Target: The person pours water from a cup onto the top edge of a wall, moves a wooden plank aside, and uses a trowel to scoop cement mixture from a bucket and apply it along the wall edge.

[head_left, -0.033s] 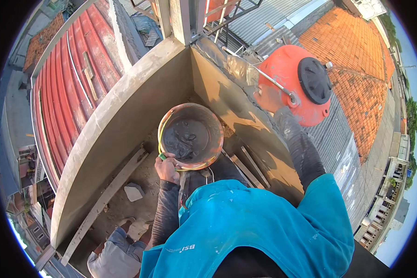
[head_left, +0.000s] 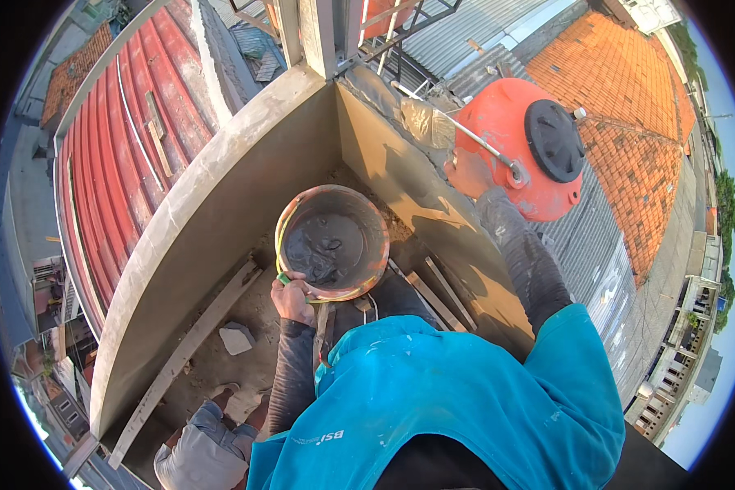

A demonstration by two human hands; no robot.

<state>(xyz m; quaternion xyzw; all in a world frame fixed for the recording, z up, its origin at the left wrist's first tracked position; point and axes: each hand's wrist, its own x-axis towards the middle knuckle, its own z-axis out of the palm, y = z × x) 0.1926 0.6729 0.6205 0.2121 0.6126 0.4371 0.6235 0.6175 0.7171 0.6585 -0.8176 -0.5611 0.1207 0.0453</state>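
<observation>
My left hand (head_left: 292, 297) is closed around the green-sleeved handle at the near left side of a bucket (head_left: 383, 243). The bucket is round, reddish and smeared, and wet grey mortar (head_left: 325, 243) lies in its bottom. My right hand (head_left: 470, 173) is stretched out over the top of the right wall (head_left: 441, 216), in front of the orange water tank (head_left: 498, 122) with its black lid. Its fingers are smeared and blend into the tank, so their hold does not show. Beyond them lies crumpled golden plastic (head_left: 427, 122) on the wall's edge.
A plastered wall (head_left: 212, 196) curves along the left. Planks (head_left: 184, 351) and a broken slab piece (head_left: 236, 338) lie on the floor. A leg in grey shorts (head_left: 206, 449) shows at lower left. Metal posts (head_left: 317, 37) rise at the corner; roofs lie beyond and below.
The bucket and my left hand have shifted slightly left. My right hand and forearm have moved a little to the left, along the wall top.
</observation>
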